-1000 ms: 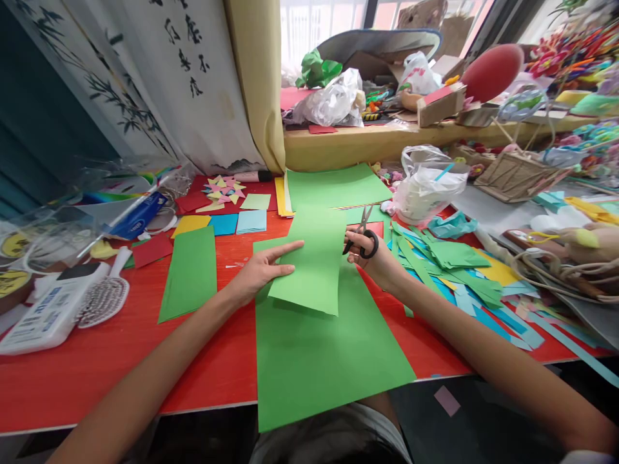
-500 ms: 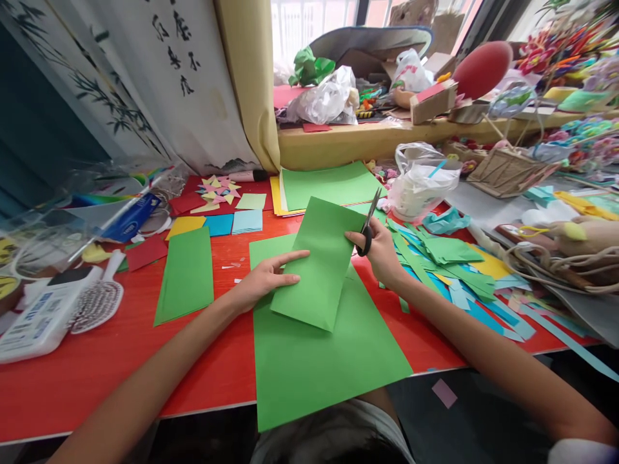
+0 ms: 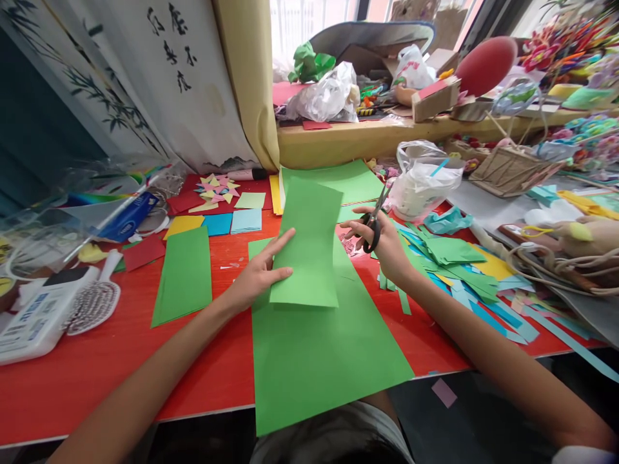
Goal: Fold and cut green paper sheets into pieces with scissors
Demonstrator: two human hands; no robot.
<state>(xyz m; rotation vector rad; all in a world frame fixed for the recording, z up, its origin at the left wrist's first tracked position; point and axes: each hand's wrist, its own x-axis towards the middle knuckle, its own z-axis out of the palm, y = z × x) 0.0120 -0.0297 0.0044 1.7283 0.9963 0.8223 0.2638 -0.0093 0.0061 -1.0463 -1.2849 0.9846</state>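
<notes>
My left hand point(image 3: 264, 270) is closed on the left edge of a green paper rectangle point(image 3: 309, 245), thumb on the near face. That piece is raised and slightly tilted above a larger green sheet point(image 3: 329, 361), which lies on the table and overhangs its front edge. To the right, my right hand point(image 3: 384, 241) holds black-handled scissors point(image 3: 373, 225), blades pointing up and away. Its fingers reach toward the paper's right edge, apart from it. More green rectangles point(image 3: 184, 274) lie stacked to the left of my left hand.
Paper offcuts point(image 3: 454, 270) are heaped on the right of the red table point(image 3: 207, 367). A plastic-bagged cup point(image 3: 420, 180) stands behind them. Small coloured squares point(image 3: 217, 225) and paper stars point(image 3: 217, 191) lie at the back left. A hairbrush point(image 3: 97, 303) rests at left.
The green rectangle has turned more upright and shifted slightly left with my left hand. My right hand has let go of its edge, fingers spreading, scissors still held.
</notes>
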